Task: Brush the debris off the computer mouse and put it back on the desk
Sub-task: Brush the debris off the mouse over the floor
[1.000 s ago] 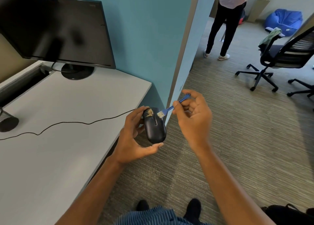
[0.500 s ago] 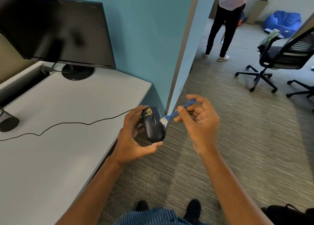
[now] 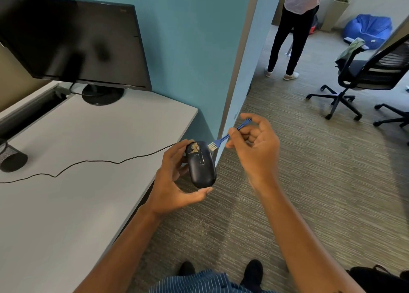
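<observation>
My left hand (image 3: pixel 174 182) grips a black computer mouse (image 3: pixel 202 167) in the air, just off the right edge of the white desk (image 3: pixel 66 204). A patch of tan debris (image 3: pixel 194 147) sits on the mouse's front left part. My right hand (image 3: pixel 254 144) pinches a small blue brush (image 3: pixel 225 137) by its handle. The brush's white bristles touch the mouse's front right edge. The mouse's black cable (image 3: pixel 88 162) trails left across the desk.
A black monitor (image 3: pixel 73 42) stands at the back of the desk against a teal partition (image 3: pixel 194 49). A dark mesh cup (image 3: pixel 12 157) sits at the desk's left. On the carpet beyond stand a person (image 3: pixel 294 31) and office chairs (image 3: pixel 365 75).
The brush swept down along the mouse's right side, then came back up to its front right edge. The debris patch stays in place. My left hand has barely moved.
</observation>
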The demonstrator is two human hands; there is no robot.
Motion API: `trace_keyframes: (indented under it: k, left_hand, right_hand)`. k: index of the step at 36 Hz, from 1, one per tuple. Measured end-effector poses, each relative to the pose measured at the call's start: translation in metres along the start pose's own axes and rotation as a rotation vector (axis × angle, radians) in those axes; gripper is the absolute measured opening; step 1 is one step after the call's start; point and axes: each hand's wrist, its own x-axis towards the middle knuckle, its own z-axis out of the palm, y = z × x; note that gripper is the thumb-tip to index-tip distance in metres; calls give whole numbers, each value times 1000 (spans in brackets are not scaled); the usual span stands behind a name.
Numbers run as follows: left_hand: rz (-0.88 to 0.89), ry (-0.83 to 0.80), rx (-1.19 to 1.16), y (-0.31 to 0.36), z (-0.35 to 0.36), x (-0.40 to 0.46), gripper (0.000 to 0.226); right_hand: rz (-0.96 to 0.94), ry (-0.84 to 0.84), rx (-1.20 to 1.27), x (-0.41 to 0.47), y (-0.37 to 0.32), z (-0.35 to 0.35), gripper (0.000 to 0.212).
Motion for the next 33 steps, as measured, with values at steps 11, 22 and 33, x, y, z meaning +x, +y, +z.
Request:
trace_keyframes:
  k: [11, 22, 33]
  left_hand:
    - [-2, -13, -13, 1, 0, -2, 127]
    - [11, -18, 7, 3, -2, -1, 125]
    - [35, -15, 47, -1, 0, -3, 127]
  right_hand:
    - [-50, -75, -33, 18, -4, 8, 36]
    - [-69, -159, -14, 31, -10, 8, 35]
    - [-68, -139, -46, 28, -9, 11, 37]
